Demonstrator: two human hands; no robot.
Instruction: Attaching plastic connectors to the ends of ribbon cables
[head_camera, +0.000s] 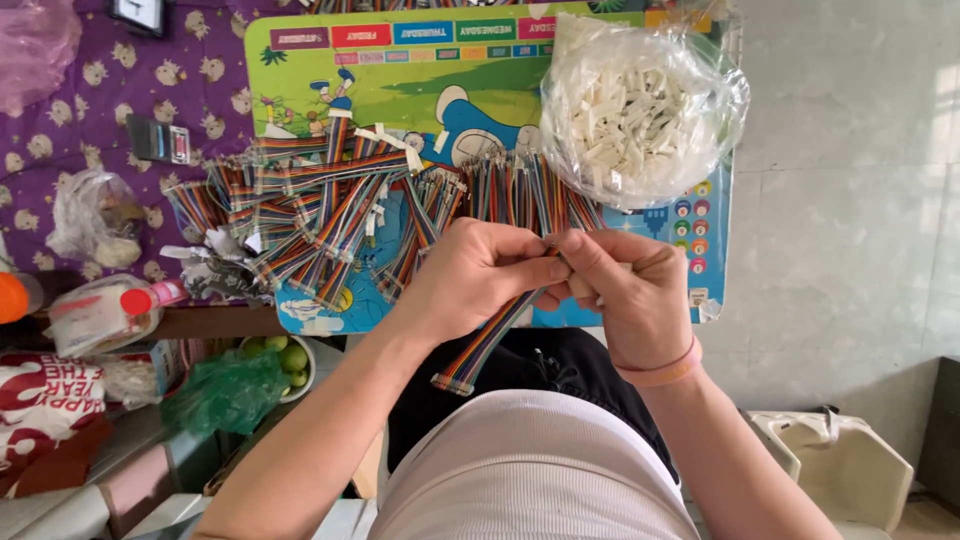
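My left hand grips a flat rainbow ribbon cable whose free end hangs down toward my lap. My right hand, with a pink band at the wrist, pinches the cable's upper end where the two hands meet. What sits at that tip is hidden by my fingers. Just beyond the hands, a heap of the same coloured ribbon cables lies on a small table with a cartoon print. A clear plastic bag of small white connector pieces rests at the table's right side.
A purple patterned cloth covers the surface to the left, with a crumpled plastic bag and a small container with a red cap. Lower left are a green bag and a bowl of green fruit. Pale floor tiles on the right.
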